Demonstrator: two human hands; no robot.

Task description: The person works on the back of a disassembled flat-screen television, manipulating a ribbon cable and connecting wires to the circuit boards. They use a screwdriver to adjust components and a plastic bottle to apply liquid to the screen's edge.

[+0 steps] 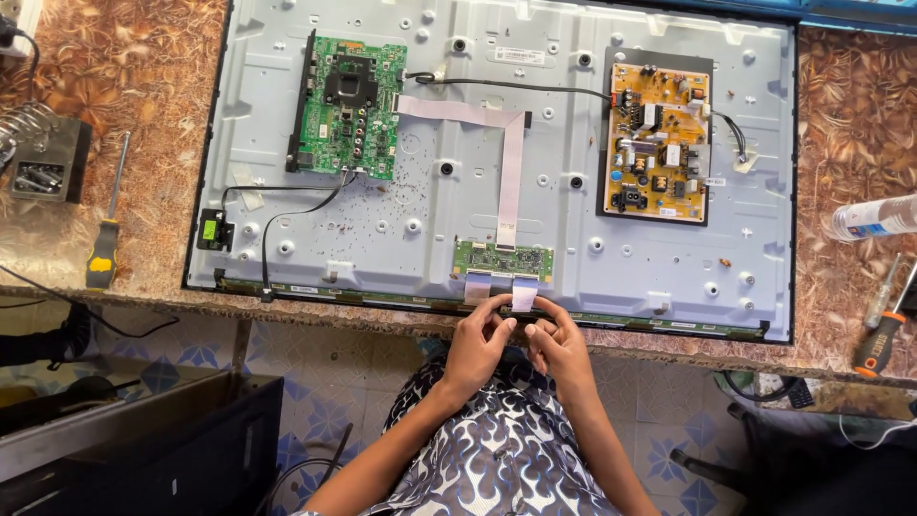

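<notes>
Pinching the right flat ribbon cable (pixel 523 294) at the near edge of the television back panel (pixel 669 277), below the small green driver board (pixel 503 258), we keep left hand (pixel 475 346) and right hand (pixel 559 349) close, each grip narrow on the ribbon; best to ease it squarely, never creasing.

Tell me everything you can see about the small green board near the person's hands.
The small green board is a narrow strip lying flat, low on the grey metal back panel. A long pale ribbon cable plugs into its top edge. Two short flat cables leave its lower edge; the left hand and right hand pinch one.
</notes>
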